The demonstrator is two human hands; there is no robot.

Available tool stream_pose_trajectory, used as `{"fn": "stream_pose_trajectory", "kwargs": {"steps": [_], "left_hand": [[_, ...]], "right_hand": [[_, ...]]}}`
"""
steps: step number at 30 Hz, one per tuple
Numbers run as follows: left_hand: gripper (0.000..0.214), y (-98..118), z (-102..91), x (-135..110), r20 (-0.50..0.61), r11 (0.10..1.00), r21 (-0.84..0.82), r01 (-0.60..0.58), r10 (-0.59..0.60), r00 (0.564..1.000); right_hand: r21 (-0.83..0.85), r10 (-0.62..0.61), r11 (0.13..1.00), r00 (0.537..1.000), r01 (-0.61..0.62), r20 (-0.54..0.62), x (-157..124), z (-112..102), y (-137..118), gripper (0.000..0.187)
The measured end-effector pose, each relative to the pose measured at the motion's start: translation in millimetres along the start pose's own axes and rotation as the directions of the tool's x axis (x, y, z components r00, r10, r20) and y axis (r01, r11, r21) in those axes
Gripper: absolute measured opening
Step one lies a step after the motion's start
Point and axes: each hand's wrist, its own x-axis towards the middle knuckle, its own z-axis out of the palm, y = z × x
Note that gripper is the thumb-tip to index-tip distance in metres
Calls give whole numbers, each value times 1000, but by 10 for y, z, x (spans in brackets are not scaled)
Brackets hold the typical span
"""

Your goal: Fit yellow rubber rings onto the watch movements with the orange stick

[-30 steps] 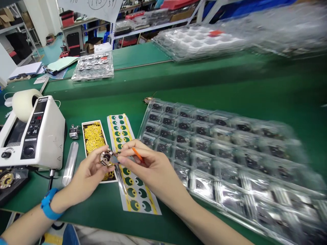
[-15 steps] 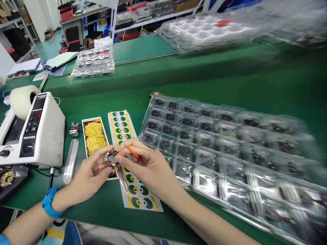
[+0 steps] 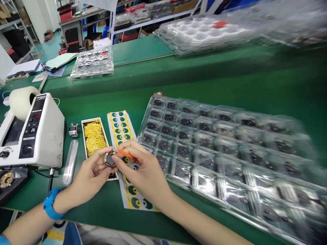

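My left hand [image 3: 89, 175] is closed around the edge of a small round part [image 3: 109, 160] with a dark grey middle and a metallic-looking rim. My right hand [image 3: 141, 170] is closed on a slim orange stick [image 3: 126, 154], its thumb and fingertips meeting at the right side of the round part. What the right fingertips press there is hidden. Below both hands lies a sheet of green and yellow die-cut stickers [image 3: 120, 127], with a thin silver tool [image 3: 124, 180] showing over it. Just beyond my left hand is a white box [image 3: 83, 136] full of yellow rings [image 3: 95, 137].
On the left stand a tape dispenser [image 3: 47, 136], a tally counter [image 3: 74, 130] and a clear plastic strip [image 3: 70, 163]. Clear trays of dark parts [image 3: 184, 149] spread across the right. A smaller clear tray [image 3: 93, 63] and stacked trays [image 3: 204, 32] sit at the back.
My right hand has shifted slightly left and the orange stick has tilted flatter. The round part is turned a little in my left fingers. The view has moved slightly.
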Motion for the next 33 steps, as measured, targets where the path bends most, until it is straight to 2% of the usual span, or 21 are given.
{"fn": "stream_pose_trajectory", "kwargs": {"steps": [6,9,11,13,16,19,22,25,27,28,30,33], "left_hand": [[34,-18,13,18,-89,1000,-18,-6,4,996],[35,-24,15,36,-168,1000,5,-17,17,986],[37,-24,12,44,-192,1000,11,-20,21,981],[38,-25,10,45,-199,1000,-5,-14,13,980],[36,-32,13,28,-202,1000,4,-17,17,979],[33,-37,11,3,-182,999,37,-2,9,983],[21,-16,-15,-4,-143,983,184,26,1,990],[9,43,-51,14,-126,850,521,-74,163,979],[8,88,-63,33,-138,758,637,-141,292,947],[7,107,-65,43,-166,757,638,-142,315,934],[6,131,-62,59,-247,835,544,-84,255,935],[19,139,-51,70,-309,958,286,23,69,949]], "right_hand": [[-124,-151,982,988,145,-40,-42,55,16,15],[-260,-270,933,962,248,-52,-85,84,30,13],[-323,-296,910,953,260,-67,-99,91,39,11],[-313,-259,922,964,227,-65,-89,82,40,7],[-195,-154,968,988,156,25,-34,44,21,3],[-99,-65,992,989,78,130,31,1,-9,22],[-114,-47,991,986,66,158,64,-30,-21,28],[-167,-160,969,978,181,135,50,-44,-22,20],[-235,-304,921,951,309,62,15,-48,-36,9],[-287,-388,881,921,376,15,-9,-49,-48,4],[-410,-551,769,833,490,-37,-64,-52,-79,6],[-526,-724,577,690,625,26,-125,-46,-106,10]]}}
